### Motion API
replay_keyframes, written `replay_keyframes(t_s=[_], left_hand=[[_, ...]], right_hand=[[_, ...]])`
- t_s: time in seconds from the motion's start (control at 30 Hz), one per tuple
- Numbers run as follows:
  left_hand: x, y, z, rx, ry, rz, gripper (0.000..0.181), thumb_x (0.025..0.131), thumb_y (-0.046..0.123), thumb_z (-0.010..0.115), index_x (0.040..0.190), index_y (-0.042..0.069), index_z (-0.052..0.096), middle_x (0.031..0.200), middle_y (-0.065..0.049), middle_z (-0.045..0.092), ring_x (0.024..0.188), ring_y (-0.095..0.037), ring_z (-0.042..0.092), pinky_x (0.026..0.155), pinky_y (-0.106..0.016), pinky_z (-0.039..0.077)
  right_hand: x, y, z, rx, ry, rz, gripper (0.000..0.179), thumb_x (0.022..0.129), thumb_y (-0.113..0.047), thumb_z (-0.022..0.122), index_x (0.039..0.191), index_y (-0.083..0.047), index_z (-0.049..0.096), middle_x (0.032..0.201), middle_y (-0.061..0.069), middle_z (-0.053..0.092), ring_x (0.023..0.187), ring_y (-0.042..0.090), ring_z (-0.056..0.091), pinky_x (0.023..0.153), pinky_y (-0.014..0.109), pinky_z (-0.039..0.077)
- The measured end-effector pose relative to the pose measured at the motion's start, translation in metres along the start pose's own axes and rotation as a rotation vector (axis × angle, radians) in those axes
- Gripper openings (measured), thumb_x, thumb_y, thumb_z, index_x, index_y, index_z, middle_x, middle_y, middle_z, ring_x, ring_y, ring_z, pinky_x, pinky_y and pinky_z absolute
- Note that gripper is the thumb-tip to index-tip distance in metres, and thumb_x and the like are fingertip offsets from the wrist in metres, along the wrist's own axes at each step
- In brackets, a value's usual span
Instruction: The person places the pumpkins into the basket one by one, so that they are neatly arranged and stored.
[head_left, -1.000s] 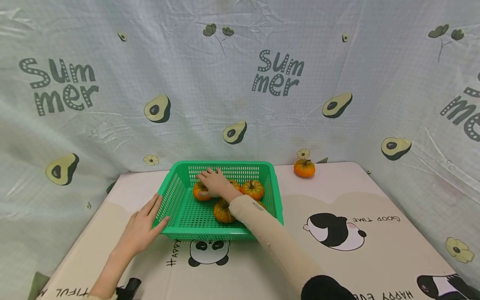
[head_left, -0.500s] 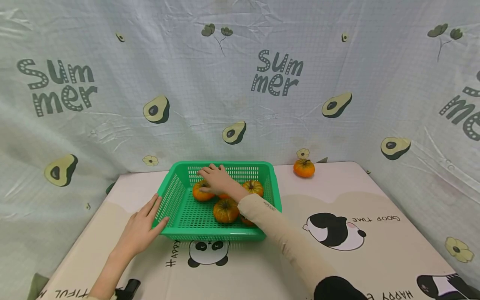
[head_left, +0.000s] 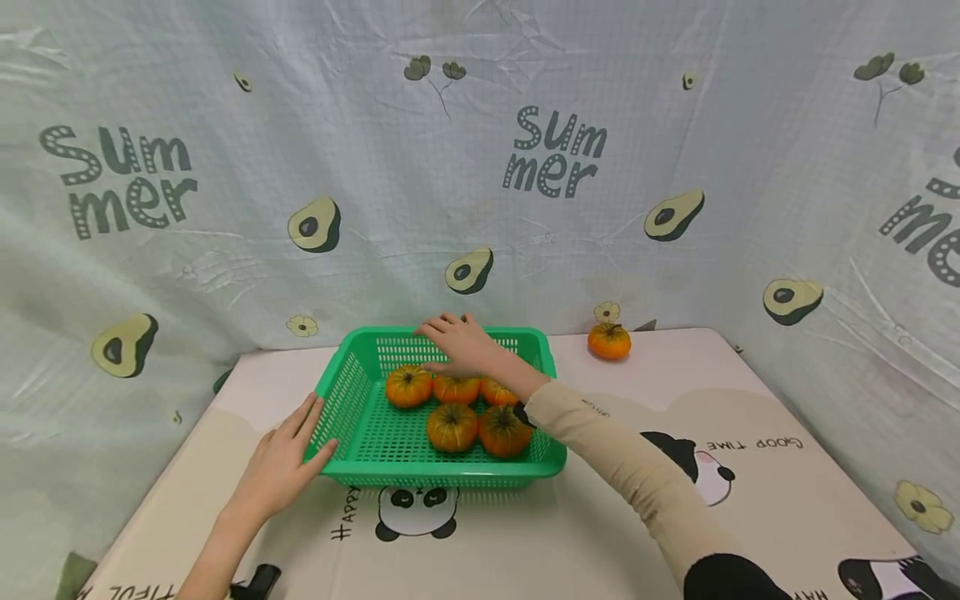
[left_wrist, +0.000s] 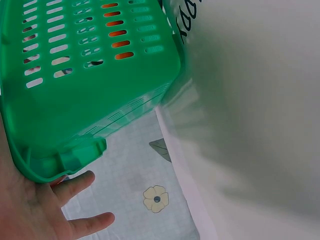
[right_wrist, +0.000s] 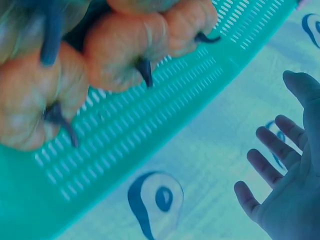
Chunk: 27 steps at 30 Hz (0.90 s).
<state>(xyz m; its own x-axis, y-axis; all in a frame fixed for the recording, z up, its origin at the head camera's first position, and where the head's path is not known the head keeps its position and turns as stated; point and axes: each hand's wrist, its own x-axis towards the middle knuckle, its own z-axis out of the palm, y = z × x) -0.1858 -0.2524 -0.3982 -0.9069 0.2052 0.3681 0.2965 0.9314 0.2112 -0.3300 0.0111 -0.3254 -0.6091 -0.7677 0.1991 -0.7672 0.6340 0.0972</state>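
Note:
Several small orange pumpkins sit in two rows in a green plastic basket, as the head view shows. My left hand touches the basket's left side with its fingers extended. In the left wrist view, the fingers lie along the outside of the rim. Over the back row of pumpkins, my right hand hovers with nothing in it. The right wrist view shows its fingers spread loosely, apart from the pumpkins. My right forearm passes above the basket's right side.
One more orange pumpkin sits on the table at the back right, near the wall. A printed cloth with avocados and lettering hangs behind and to the sides of the table.
My right hand has let go of the back-left pumpkin and moved up and to the right. That pumpkin stays in the basket. The left hand has stayed at the rim.

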Motion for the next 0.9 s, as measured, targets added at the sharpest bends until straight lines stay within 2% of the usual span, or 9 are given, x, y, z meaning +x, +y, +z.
replay_keyframes(t_s=[0.1,0.27,0.43,0.6,0.9], left_hand=[[0.0,0.002,0.0,0.0,0.006,0.002,0.064,0.089,0.036,0.049,0.135,-0.005,0.033,0.139,-0.025,0.032,0.121,-0.042,0.038,0.089,-0.057,0.035],[0.0,0.003,-0.002,-0.002,0.003,-0.004,0.064,0.089,0.036,0.048,0.135,-0.006,0.033,0.14,-0.025,0.031,0.122,-0.042,0.038,0.089,-0.057,0.035],[0.0,0.002,-0.001,-0.001,-0.003,-0.009,0.064,0.089,0.036,0.048,0.136,-0.006,0.032,0.14,-0.025,0.031,0.122,-0.042,0.037,0.089,-0.058,0.035],[0.001,0.002,-0.002,-0.005,-0.004,-0.013,0.064,0.09,0.036,0.048,0.136,-0.005,0.031,0.141,-0.025,0.03,0.122,-0.042,0.037,0.089,-0.058,0.035],[0.0,0.002,-0.003,-0.009,0.002,-0.009,0.064,0.089,0.036,0.048,0.136,-0.005,0.032,0.141,-0.024,0.031,0.122,-0.042,0.037,0.089,-0.057,0.036]], right_hand=[[-0.01,0.009,-0.006,-0.011,0.014,0.0,0.052,0.087,-0.046,0.049,0.129,-0.017,0.042,0.13,0.0,0.046,0.116,0.022,0.039,0.087,0.041,0.033],[-0.027,0.023,-0.016,0.006,-0.012,0.054,0.053,0.086,-0.045,0.052,0.13,-0.018,0.042,0.13,-0.001,0.045,0.117,0.021,0.039,0.088,0.043,0.033],[-0.045,0.041,-0.015,0.031,0.007,0.095,0.051,0.085,-0.042,0.055,0.129,-0.02,0.042,0.129,0.0,0.046,0.117,0.022,0.039,0.089,0.046,0.033],[-0.067,0.059,-0.004,0.081,0.036,0.129,0.049,0.085,-0.037,0.058,0.127,-0.015,0.046,0.128,0.005,0.047,0.116,0.025,0.04,0.089,0.049,0.033],[-0.105,0.089,0.021,0.12,0.148,0.164,0.043,0.085,-0.034,0.058,0.121,-0.012,0.052,0.123,0.007,0.052,0.111,0.025,0.044,0.087,0.049,0.034]])
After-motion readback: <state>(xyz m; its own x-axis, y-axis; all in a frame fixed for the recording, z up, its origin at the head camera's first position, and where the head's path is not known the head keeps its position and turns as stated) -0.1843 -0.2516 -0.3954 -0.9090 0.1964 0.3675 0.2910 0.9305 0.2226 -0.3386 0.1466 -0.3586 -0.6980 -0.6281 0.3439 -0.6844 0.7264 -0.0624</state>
